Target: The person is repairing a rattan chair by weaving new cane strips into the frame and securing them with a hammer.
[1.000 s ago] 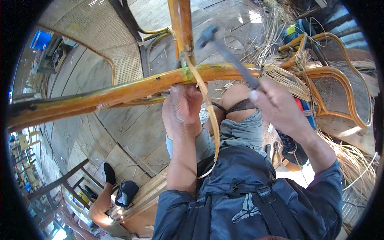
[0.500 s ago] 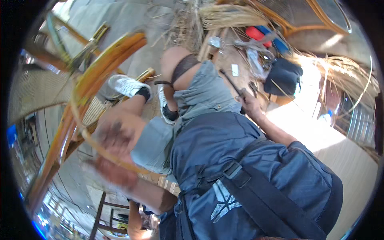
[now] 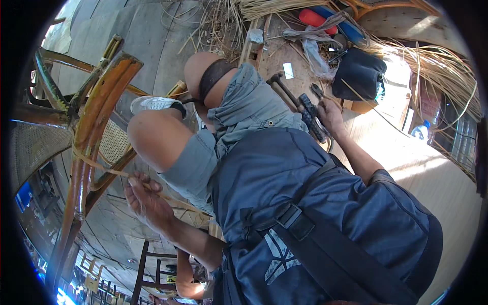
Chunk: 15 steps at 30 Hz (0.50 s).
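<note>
My left hand [image 3: 148, 202] is closed on a thin rattan strip [image 3: 114, 173], pinched between thumb and fingers. The strip runs to the left and loops around the glossy brown rattan chair frame [image 3: 94, 117]; its other end trails towards my lap. My right hand [image 3: 331, 116], on the wooden bench at my right, has its fingers curled at the handles of dark pincers [image 3: 316, 91]. Just left of it lie a hammer [image 3: 283, 91] and a black-gripped tool with a cord [image 3: 312, 121], kind unclear.
Past the tools are a white card [image 3: 288, 70], a black bag [image 3: 360, 74], a red-and-blue object [image 3: 330, 24] and bundles of rattan strands [image 3: 432, 66]. A plastic bottle [image 3: 421, 131] stands at the right. Behind my left arm are a dark wooden chair [image 3: 147, 274] and another person's arm [image 3: 186, 274].
My right hand has let go of the hammer and moved to the pincers. My left hand, blurred before, is steadier and draws the strip straighter; the strip's wide loop has shrunk against the frame.
</note>
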{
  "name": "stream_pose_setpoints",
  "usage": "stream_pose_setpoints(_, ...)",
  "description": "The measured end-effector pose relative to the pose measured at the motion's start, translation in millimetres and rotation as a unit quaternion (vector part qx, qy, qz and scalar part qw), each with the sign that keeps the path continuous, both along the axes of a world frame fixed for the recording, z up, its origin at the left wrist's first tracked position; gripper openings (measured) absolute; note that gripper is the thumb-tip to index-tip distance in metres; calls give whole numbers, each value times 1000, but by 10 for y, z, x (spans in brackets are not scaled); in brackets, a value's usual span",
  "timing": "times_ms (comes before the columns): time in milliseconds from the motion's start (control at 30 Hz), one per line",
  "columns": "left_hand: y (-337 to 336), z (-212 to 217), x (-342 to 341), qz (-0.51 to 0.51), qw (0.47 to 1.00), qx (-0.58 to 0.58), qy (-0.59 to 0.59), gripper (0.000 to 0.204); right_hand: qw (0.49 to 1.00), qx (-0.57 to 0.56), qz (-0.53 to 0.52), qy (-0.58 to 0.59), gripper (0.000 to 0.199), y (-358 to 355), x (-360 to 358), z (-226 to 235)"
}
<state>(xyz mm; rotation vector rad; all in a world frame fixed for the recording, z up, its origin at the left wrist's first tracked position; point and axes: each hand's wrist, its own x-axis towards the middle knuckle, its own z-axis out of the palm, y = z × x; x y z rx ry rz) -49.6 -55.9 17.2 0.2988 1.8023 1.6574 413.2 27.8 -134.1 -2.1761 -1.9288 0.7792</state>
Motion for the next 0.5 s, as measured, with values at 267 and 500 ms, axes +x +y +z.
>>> stream_pose_setpoints(267, 163, -277, -269, -3, 998, -43, 53, 21, 999, -7, -24, -33, 26, -397, 156, -170)
stream_pose_setpoints(500, 354, -617, -486, -29, 992, -39, 116, 29, 995, -52, -3, -84, 24, -362, 535, -283)
